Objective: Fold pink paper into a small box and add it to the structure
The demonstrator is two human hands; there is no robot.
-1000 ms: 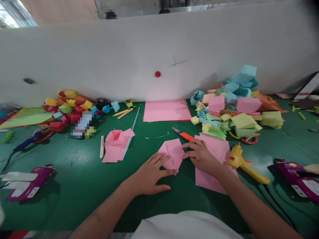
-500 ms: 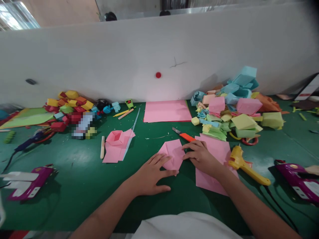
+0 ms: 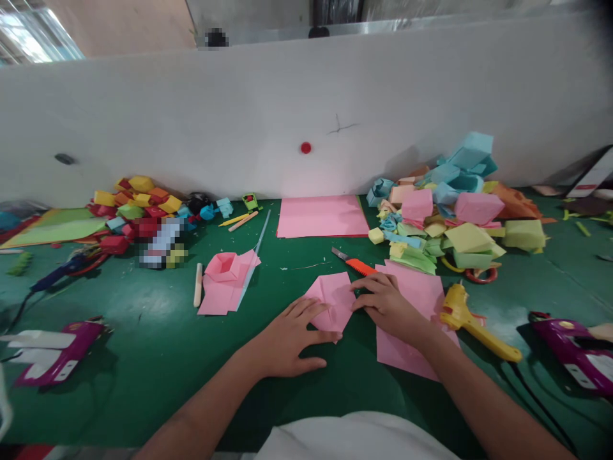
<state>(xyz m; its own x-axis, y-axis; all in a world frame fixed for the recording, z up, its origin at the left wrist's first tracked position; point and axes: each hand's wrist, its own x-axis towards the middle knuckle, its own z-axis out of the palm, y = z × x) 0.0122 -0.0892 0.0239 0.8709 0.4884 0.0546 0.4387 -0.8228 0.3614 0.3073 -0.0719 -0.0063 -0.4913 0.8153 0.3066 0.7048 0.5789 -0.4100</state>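
A small folded pink paper (image 3: 332, 295) lies on the green table (image 3: 143, 345) in front of me. My left hand (image 3: 290, 338) rests flat on its near left edge, fingers spread. My right hand (image 3: 385, 305) curls over the paper's right edge, fingertips pressing a fold, while its wrist lies on a larger pink sheet (image 3: 416, 319). An orange utility knife (image 3: 354, 262) sits just beyond the folded paper.
A yellow glue gun (image 3: 472, 319) lies right of my right hand, purple glue guns (image 3: 569, 348) at both table edges. Heaps of folded paper boxes stand at back right (image 3: 450, 211) and back left (image 3: 138, 207). A pink sheet stack (image 3: 320, 217) and a pink box on paper (image 3: 225, 278) lie behind.
Almost nothing: my right hand's fingertips have shifted slightly along the paper's right edge, and my view has tilted a little.
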